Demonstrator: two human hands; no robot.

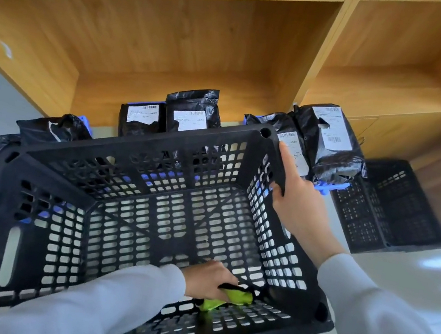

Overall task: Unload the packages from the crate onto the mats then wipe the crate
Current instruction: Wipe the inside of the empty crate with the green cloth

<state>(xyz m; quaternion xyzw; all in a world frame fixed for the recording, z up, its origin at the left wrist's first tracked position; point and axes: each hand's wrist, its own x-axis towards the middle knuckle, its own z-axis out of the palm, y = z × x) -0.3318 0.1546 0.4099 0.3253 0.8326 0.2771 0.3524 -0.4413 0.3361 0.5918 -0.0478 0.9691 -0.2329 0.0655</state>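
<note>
A black bagged package [55, 127] is seen at far left, beyond the crate's far-left corner. The black slatted crate [131, 210] is held tilted, its inside emptied. The left hand [209, 282] is placed inside, at the near wall; its grip is closed on a green cloth [230, 299], which is pressed against the slats. Labelled black packages [190, 115] are stood beyond the far rim on blue mats [332, 186]. The right hand [299, 202] is set on the right rim: its grip is closed on that rim, forefinger extended along it. A second black crate [391, 211] is noted right of that grip, on the floor.
</note>
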